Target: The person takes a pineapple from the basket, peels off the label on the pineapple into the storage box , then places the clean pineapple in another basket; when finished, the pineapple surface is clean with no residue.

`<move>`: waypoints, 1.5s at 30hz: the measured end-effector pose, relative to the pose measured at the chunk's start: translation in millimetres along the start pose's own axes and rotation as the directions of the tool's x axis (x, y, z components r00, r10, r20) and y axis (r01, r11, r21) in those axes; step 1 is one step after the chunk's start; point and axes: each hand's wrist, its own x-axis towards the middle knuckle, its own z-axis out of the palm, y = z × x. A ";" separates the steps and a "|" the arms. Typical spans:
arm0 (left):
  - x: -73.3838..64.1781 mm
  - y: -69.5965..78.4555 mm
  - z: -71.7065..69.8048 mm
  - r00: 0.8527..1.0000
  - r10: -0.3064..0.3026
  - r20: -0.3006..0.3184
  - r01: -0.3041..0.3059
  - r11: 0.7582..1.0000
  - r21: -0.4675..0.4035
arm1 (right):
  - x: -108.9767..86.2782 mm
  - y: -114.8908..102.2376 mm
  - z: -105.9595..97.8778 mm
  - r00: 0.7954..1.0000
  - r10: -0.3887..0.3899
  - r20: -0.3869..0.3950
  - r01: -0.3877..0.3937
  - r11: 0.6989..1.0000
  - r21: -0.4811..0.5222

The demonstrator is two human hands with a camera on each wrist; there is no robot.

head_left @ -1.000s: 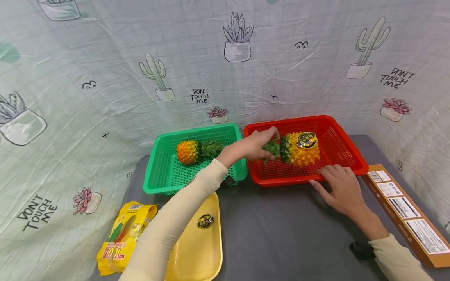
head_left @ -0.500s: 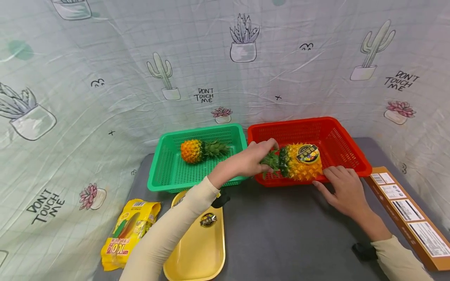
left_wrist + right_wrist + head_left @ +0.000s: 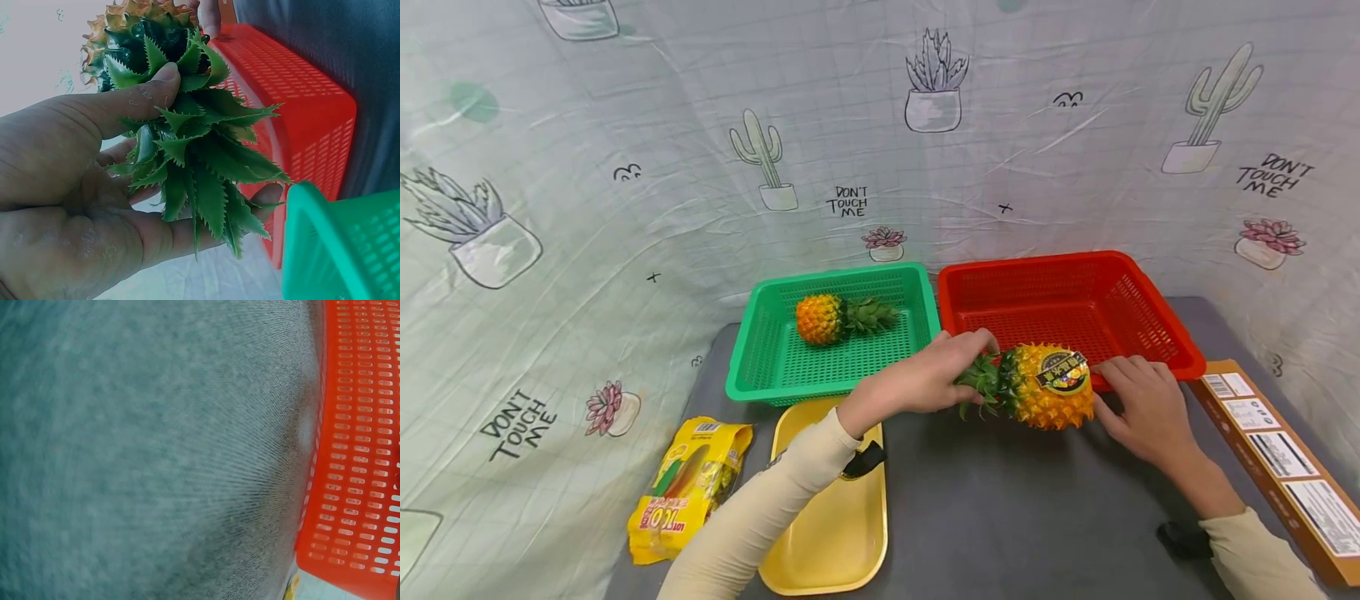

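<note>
My left hand (image 3: 925,373) grips a pineapple (image 3: 1051,404) by its leafy green crown (image 3: 203,156), thumb across the leaves in the left wrist view. The fruit lies sideways in the air over the red basket's front edge, its base to the right and a round black-and-gold sticker (image 3: 1063,372) on top. My right hand (image 3: 1150,408) holds the front rim of the red basket (image 3: 1037,279), fingers hooked over it and thumb close to the fruit's base. In the right wrist view only the red basket's slotted wall (image 3: 353,431) and the grey cloth show.
A green basket (image 3: 741,367) to the left holds a smaller pineapple (image 3: 818,319). In front of it stand a yellow tray (image 3: 831,542), partly under my left arm, and a yellow snack bag (image 3: 688,492). A long brown box (image 3: 1285,467) lies along the right.
My left hand has lifted the pineapple out of the red basket and brought it toward me, past the front rim. The right hand stays at the rim. The head view has shifted slightly.
</note>
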 end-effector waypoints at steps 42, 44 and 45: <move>-21.4 -3.5 95.0 0.991 -0.006 0.135 -0.002 0.998 0.055 | -1.5 0.6 0.7 1.000 0.018 0.017 -0.018 1.000 0.018; -21.1 -5.6 98.9 0.990 -0.009 0.139 0.002 0.999 0.052 | -1.6 0.9 0.0 0.999 0.023 0.022 -0.024 1.000 0.015; -21.3 -6.5 100.6 0.990 -0.011 0.140 0.004 0.999 0.051 | -1.5 1.1 -0.3 0.999 0.024 0.024 -0.025 1.000 0.014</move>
